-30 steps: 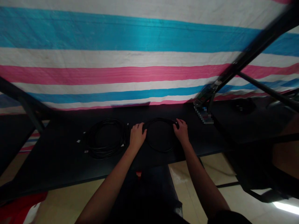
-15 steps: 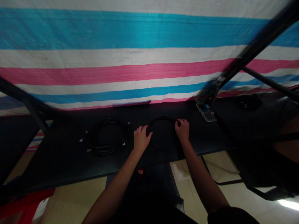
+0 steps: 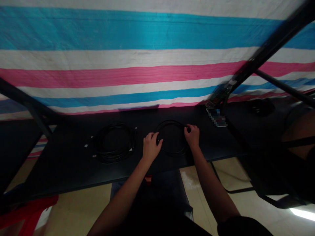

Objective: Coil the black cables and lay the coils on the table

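Observation:
A thin coil of black cable (image 3: 171,121) lies on the black tabletop (image 3: 64,164) between my two hands. My left hand (image 3: 151,147) grips the coil's left side, thumb and fingers bent round it; a small pale spot shows between them. At the upper right of the ring, my right hand (image 3: 192,136) is closed on the cable with the fingertips curled. To the left rests a thicker bundle of coiled black cable (image 3: 99,144), with several small white tags or ends around its edge.
Behind the table hangs a striped plastic sheet (image 3: 147,32). A slanted black post (image 3: 265,50) rises at the right, with a partly blurred clear packet (image 3: 218,118) at its foot. A red stool (image 3: 27,213) stands lower left. Another person's arm (image 3: 299,134) shows at far right.
My left hand has shifted slightly right along with the cable in it, and the ring looks a little narrower. My right hand has stayed nearly in place.

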The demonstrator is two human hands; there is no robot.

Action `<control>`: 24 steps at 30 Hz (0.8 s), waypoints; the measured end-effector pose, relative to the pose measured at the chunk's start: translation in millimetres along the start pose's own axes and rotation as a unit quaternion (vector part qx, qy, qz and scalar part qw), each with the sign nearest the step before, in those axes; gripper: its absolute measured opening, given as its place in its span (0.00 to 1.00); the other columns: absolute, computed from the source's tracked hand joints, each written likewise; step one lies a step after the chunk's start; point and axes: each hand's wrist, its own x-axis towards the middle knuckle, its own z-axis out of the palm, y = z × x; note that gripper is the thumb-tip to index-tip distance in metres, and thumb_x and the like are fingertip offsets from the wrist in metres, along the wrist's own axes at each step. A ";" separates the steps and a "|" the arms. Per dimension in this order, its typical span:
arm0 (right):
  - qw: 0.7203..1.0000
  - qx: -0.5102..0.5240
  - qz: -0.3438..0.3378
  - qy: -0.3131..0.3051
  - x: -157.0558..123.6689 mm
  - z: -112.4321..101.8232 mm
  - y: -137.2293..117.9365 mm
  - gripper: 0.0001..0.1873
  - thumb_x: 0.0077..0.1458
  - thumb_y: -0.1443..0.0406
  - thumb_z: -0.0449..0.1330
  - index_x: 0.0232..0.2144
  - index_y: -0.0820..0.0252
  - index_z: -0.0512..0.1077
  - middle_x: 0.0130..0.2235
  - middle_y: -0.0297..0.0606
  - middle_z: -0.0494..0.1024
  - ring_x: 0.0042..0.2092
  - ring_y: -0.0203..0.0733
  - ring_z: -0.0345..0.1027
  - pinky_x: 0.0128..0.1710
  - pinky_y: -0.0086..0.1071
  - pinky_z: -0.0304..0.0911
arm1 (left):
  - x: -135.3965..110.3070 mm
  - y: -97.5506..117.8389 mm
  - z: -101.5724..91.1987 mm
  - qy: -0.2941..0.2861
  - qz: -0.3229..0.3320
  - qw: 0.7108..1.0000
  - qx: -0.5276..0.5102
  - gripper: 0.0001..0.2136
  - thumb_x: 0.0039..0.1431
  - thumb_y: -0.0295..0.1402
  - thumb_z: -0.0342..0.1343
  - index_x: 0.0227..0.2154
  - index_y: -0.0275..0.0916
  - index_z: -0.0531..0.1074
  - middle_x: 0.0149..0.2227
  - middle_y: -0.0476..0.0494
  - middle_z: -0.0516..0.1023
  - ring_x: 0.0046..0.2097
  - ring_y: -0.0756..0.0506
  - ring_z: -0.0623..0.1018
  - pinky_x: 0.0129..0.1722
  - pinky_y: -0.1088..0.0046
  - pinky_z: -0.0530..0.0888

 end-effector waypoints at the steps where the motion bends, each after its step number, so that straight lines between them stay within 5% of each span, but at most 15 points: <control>1: 1.000 0.002 0.001 0.000 -0.2 -0.5 0.5 0.18 0.58 0.60 0.56 0.43 0.66 0.79 0.41 0.52 0.75 0.44 0.54 0.66 0.49 0.47 0.62 | -1.2 -0.9 0.1 0.002 0.003 1.000 -0.009 0.19 0.64 0.35 0.59 0.56 0.38 0.71 0.52 0.36 0.72 0.53 0.37 0.74 0.55 0.56 0.71; 6: 1.000 0.011 0.001 -0.005 0.3 -2.0 2.3 0.17 0.58 0.61 0.55 0.42 0.65 0.79 0.42 0.52 0.76 0.45 0.54 0.67 0.51 0.47 0.62 | -7.0 -4.3 5.5 0.008 0.012 0.997 -0.071 0.15 0.63 0.31 0.59 0.53 0.40 0.73 0.57 0.37 0.69 0.54 0.39 0.75 0.56 0.57 0.74; 13: 0.999 0.035 0.026 0.011 2.5 -2.7 1.4 0.21 0.58 0.61 0.53 0.46 0.68 0.77 0.41 0.53 0.77 0.44 0.53 0.68 0.51 0.47 0.63 | -17.6 -6.9 4.3 0.004 0.037 0.989 -0.144 0.12 0.66 0.28 0.55 0.51 0.40 0.73 0.54 0.40 0.71 0.39 0.50 0.79 0.47 0.67 0.79; 18: 0.997 0.058 0.047 0.025 6.1 -8.1 2.0 0.19 0.57 0.60 0.53 0.41 0.67 0.78 0.41 0.52 0.77 0.42 0.50 0.70 0.49 0.45 0.65 | -31.7 -2.8 -1.6 0.020 0.029 0.987 -0.157 0.12 0.66 0.28 0.55 0.51 0.39 0.72 0.53 0.39 0.70 0.40 0.49 0.79 0.49 0.64 0.78; 24: 0.993 0.082 0.069 0.058 -15.4 -33.9 -2.9 0.20 0.57 0.58 0.52 0.40 0.65 0.78 0.40 0.51 0.78 0.43 0.51 0.70 0.48 0.46 0.65 | -52.9 1.3 -49.6 0.058 0.041 0.982 -0.177 0.12 0.67 0.29 0.53 0.51 0.41 0.73 0.51 0.40 0.72 0.42 0.48 0.79 0.46 0.68 0.78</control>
